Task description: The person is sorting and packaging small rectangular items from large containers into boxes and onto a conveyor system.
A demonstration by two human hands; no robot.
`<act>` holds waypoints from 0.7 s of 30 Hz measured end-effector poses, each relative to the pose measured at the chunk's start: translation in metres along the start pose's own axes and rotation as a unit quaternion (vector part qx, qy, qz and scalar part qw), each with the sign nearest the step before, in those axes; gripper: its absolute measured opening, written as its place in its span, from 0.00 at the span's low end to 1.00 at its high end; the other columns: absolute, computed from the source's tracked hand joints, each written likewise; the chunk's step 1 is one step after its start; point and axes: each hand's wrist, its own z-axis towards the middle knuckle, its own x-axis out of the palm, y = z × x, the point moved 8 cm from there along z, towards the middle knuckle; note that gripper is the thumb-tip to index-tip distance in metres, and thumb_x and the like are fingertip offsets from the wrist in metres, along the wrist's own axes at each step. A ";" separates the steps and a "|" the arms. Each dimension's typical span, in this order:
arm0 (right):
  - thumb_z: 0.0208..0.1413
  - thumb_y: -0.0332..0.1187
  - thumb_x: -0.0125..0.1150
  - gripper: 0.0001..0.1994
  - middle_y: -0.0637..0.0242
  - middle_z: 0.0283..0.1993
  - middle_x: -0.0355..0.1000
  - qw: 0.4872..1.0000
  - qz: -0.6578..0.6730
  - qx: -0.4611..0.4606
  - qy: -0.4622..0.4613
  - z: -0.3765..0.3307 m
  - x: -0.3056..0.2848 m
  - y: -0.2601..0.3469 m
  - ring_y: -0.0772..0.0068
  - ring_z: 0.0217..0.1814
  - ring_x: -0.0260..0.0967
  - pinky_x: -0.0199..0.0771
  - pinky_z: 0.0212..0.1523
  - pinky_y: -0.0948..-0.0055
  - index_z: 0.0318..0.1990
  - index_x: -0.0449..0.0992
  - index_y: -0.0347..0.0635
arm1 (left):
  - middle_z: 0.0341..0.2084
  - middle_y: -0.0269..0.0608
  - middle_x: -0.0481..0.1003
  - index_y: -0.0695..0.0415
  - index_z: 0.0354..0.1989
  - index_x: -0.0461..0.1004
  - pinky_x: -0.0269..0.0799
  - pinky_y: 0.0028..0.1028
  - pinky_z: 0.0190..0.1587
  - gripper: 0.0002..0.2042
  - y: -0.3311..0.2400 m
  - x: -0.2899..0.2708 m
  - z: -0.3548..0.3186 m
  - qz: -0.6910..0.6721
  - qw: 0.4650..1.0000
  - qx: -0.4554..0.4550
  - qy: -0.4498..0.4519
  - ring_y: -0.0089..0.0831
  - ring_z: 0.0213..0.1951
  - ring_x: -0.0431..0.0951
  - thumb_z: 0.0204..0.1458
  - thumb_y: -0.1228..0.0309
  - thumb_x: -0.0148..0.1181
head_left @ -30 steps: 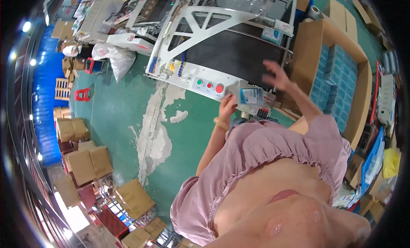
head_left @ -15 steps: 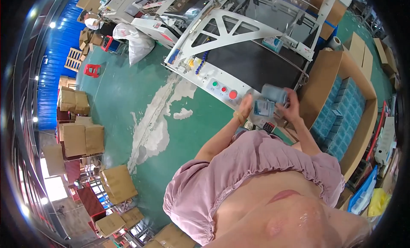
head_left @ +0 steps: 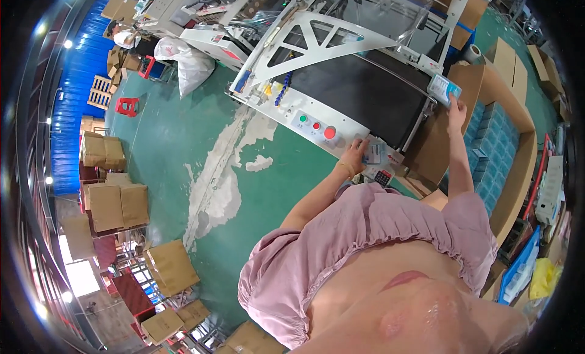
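Pinching with the right hand (head_left: 457, 116) the lower right corner of a flat, rectangular blue-and-white box (head_left: 443, 89). Holding it out to the right, past the near right part of a wide black conveyor belt (head_left: 359, 92), overlapping in view the left side of a tall brown cardboard carton (head_left: 436, 144). Cannot tell the height above the carton from this angle.

Keeping the left hand (head_left: 353, 154) low on a white metal control panel (head_left: 286, 113), with fingers bent and slightly apart, at the left edge of a second rectangular blue-and-white box (head_left: 375, 153). Cannot tell whether gripping that one or merely touching it. Wearing a pale yellowish bracelet (head_left: 347, 168) on the left wrist.

Just left of the left hand, on the panel: a large round red button (head_left: 329, 132), then a smaller red button (head_left: 316, 126) and a round green button (head_left: 303, 118). Just below the second box: a small black keypad (head_left: 382, 178). Inside the carton, to the right: stacked rows of teal boxes (head_left: 496, 150).
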 end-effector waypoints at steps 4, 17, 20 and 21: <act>0.38 0.50 0.68 0.26 0.69 0.27 0.66 0.997 -0.065 0.011 -0.030 0.035 0.004 -0.015 0.82 0.20 0.61 0.59 0.17 0.83 0.36 0.70 0.37 | 0.53 0.51 0.59 0.51 0.60 0.53 0.60 0.40 0.55 0.44 0.000 -0.006 -0.012 -0.074 0.996 0.007 -0.055 0.51 0.53 0.61 0.27 0.65 0.65; 0.31 0.54 0.71 0.41 0.53 0.41 0.69 0.968 -0.221 0.088 -0.083 0.049 0.014 -0.044 0.64 0.38 0.71 0.73 0.35 0.71 0.45 0.63 0.29 | 0.52 0.51 0.60 0.53 0.57 0.56 0.59 0.38 0.55 0.41 0.001 -0.006 -0.022 -0.045 0.997 -0.025 -0.057 0.49 0.54 0.60 0.28 0.64 0.67; 0.31 0.53 0.71 0.40 0.52 0.43 0.68 0.968 -0.221 0.097 -0.069 0.043 0.025 -0.047 0.64 0.37 0.71 0.74 0.34 0.71 0.45 0.63 0.28 | 0.52 0.51 0.60 0.53 0.57 0.56 0.59 0.38 0.55 0.41 0.003 -0.008 -0.024 -0.049 0.997 -0.039 -0.048 0.49 0.54 0.60 0.27 0.65 0.68; 0.31 0.53 0.71 0.40 0.52 0.43 0.68 0.964 -0.232 0.115 -0.066 0.043 0.026 -0.050 0.64 0.37 0.71 0.74 0.35 0.70 0.46 0.63 0.29 | 0.53 0.51 0.60 0.52 0.57 0.56 0.60 0.37 0.55 0.41 0.004 -0.007 -0.024 -0.051 0.997 -0.041 -0.043 0.48 0.54 0.60 0.27 0.65 0.68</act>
